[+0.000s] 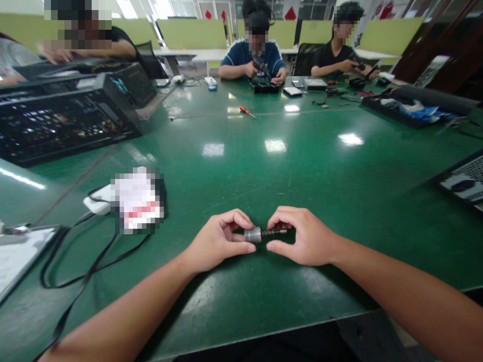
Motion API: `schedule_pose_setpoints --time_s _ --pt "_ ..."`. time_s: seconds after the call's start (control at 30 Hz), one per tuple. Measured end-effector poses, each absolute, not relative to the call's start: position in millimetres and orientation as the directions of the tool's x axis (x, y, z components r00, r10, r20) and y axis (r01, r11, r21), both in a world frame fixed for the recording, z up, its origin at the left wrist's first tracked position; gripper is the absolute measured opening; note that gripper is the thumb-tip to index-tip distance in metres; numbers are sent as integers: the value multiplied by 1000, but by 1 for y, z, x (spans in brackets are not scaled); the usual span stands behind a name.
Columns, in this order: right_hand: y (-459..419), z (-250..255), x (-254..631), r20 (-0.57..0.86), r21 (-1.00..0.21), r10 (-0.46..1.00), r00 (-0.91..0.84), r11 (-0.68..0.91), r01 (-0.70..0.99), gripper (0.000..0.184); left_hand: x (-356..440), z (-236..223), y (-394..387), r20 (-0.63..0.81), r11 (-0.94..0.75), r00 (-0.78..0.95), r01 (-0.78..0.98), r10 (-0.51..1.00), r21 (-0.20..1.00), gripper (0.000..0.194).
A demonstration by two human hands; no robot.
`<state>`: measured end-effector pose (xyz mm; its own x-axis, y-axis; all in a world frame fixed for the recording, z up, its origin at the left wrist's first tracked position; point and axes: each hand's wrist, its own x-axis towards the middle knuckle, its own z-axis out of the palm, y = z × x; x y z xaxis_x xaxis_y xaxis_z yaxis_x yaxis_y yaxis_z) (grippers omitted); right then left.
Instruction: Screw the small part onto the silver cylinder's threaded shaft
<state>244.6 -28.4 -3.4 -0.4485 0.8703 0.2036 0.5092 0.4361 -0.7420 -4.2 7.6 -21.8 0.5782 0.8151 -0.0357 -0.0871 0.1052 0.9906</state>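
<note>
A small grey metal cylinder [253,235] lies sideways low over the green table, near its front edge. From its right end runs a thin dark shaft [278,232] with a coil spring around it. My left hand [222,236] has its thumb and fingers curled around the cylinder, gripping it. My right hand [302,236] is curved around the shaft's far end, thumb and fingers apart, and appears not to grip it. Whether the piece rests on the table cannot be made out.
Left stand a blurred white box [138,201], a black strap [90,274] and a clipboard [26,256]. Black computer cases [68,115] stand farther left. A red screwdriver [246,111] lies ahead. Right are a tool case [411,110] and a perforated panel [466,178]. Several people sit opposite.
</note>
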Motion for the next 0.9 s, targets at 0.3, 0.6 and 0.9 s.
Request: schedule_pose_setpoints --time_s 0.3,0.6,0.9 --pt "-26 -10 243 255 -739 863 -437 465 487 15 -2 -21 8 -20 87 572 -90 820 992 36" --pt "-23 -16 244 358 -667 797 -487 583 464 9 -2 -14 2 -106 71 557 84 824 994 46" --pt "-25 -16 244 375 -655 781 -500 605 453 8 -5 -6 0 -107 -112 611 309 784 945 47"
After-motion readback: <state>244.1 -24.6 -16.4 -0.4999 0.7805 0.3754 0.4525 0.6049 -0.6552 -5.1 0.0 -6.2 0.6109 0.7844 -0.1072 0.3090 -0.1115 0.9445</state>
